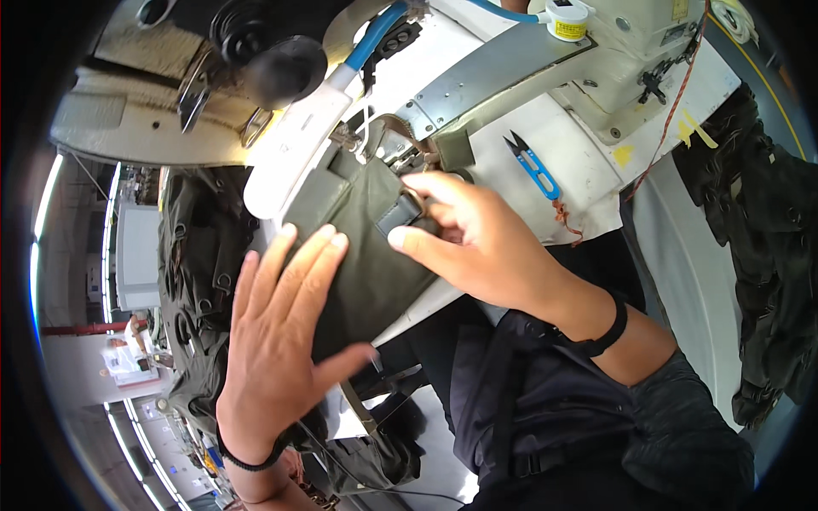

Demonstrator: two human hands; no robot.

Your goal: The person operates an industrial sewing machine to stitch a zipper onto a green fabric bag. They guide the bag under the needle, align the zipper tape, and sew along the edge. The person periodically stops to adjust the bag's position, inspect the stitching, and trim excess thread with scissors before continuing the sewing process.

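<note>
An olive-green fabric piece (362, 285) lies on the sewing machine bed, its far end by the needle and presser foot (360, 146). My left hand (277, 358) rests on the fabric's left part with fingers stretched out and thumb apart, holding nothing. My right hand (494, 243) grips the fabric's right side, thumb and forefinger on either side of a short black tab (399, 213); its other fingers curl under and are partly hidden. A small olive fabric flap (456, 149) shows just beyond this hand.
Blue-handled thread snips (537, 175) lie on the white machine table (588, 140) at right. The machine head (256, 60) overhangs the far left. A round white container (567, 19) stands at the back. Dark green pieces hang at left (200, 255) and right (758, 255).
</note>
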